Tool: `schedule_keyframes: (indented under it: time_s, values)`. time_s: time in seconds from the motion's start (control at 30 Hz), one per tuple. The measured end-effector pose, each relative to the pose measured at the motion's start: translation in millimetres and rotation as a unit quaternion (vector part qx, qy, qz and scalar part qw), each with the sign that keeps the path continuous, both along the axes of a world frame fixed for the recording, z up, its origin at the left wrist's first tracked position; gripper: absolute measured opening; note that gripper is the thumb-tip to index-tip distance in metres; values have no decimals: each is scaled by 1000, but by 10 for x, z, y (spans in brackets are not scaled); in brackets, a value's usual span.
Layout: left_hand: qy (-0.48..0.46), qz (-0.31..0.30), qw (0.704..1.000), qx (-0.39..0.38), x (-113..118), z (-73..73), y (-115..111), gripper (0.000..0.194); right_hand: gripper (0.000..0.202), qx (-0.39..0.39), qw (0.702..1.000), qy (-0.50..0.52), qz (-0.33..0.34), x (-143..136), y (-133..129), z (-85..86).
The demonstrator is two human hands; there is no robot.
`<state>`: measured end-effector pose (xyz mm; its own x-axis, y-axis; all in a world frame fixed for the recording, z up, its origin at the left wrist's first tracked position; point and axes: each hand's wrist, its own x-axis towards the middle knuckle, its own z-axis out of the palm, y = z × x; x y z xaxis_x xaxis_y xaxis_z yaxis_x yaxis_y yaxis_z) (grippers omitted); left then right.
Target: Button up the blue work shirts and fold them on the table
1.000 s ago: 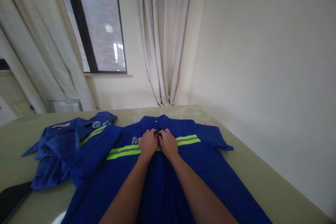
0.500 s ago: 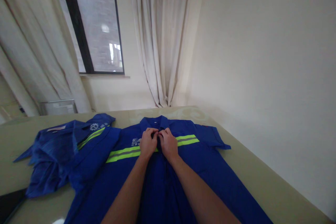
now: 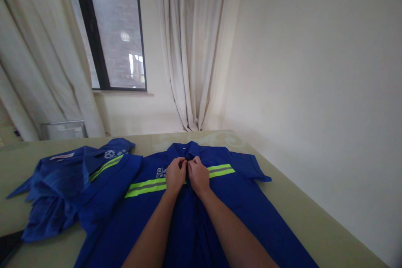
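Observation:
A blue short-sleeved work garment (image 3: 248, 205) with a yellow-green and grey reflective stripe lies spread out, its collar at the far end. At its front opening, just below the collar, my left hand (image 3: 176, 174) pinches the fabric. My right hand (image 3: 199, 176) pinches the same front edge right beside it, the fingertips of both hands nearly touching. Whatever small part sits between the fingertips is hidden. White printing shows on the chest by my left hand.
Another blue garment (image 3: 59, 188) lies crumpled at the left, on the pale green table (image 3: 295, 201). A dark object (image 3: 11, 245) is at the lower left edge. Curtains (image 3: 191, 50), a window (image 3: 116, 29) and a wall (image 3: 314, 71) stand behind and to the right.
The view has shifted slightly, so the garments appear a little lower and further left. Both hands remain at the front opening, with the fingers slightly rearranged.

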<state>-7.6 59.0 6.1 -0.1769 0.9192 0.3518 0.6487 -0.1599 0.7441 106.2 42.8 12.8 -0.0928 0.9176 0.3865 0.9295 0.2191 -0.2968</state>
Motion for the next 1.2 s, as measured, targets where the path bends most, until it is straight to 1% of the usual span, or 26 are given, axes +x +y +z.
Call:
schedule_keyframes:
  time_s: [0.13, 0.27, 0.33, 0.47, 0.63, 0.73, 0.8, 0.87, 0.9, 0.97, 1.03, 1.1, 1.13, 1.2]
  values:
    - [32, 6, 999, 6, 11, 17, -20, 20, 27, 15, 1000, -16, 15, 6, 2, -20]
    - [68, -6, 998, 7, 13, 58, -68, 21, 25, 17, 999, -39, 22, -1, -3, -28]
    - [82, -10, 997, 5, 11, 76, -88, 21, 25, 12, 999, -40, 7, -10, -6, -28]
    - [99, -10, 995, -7, 11, 74, -96, 25, 30, -12, 998, -36, -48, -27, -3, -24]
    - [135, -40, 990, -17, 23, 38, -107, 38, 31, -40, 994, -19, -98, -30, 32, -18]
    - [172, -54, 983, -10, 45, 62, -169, 38, 29, -50, 993, 1, -110, -19, 62, -11]
    - [201, -60, 978, -6, 56, 95, -263, 38, 30, -55, 991, 16, -117, -7, 82, -3]
    - [226, -67, 972, -6, 57, 116, -433, 41, 32, -63, 989, 34, -127, 8, 102, 11]
    - [237, -69, 969, -9, 53, 114, -556, 43, 33, -68, 988, 43, -131, 18, 113, 20]
    - [255, -71, 964, -17, 41, 66, -883, 48, 35, -76, 986, 64, -134, 40, 140, 43]
    - [272, -89, 957, -35, 29, -44, -1293, 51, 38, -82, 985, 84, -128, 64, 171, 63]
    - [295, -145, 941, -77, 21, -186, -1715, 57, 41, -87, 984, 104, -112, 81, 204, 67]
    - [301, -162, 934, -101, 17, -252, -1900, 63, 41, -89, 985, 111, -101, 84, 219, 60]
    - [304, -200, 923, -127, 6, -334, -2175, 69, 42, -96, 985, 124, -72, 75, 241, 32]
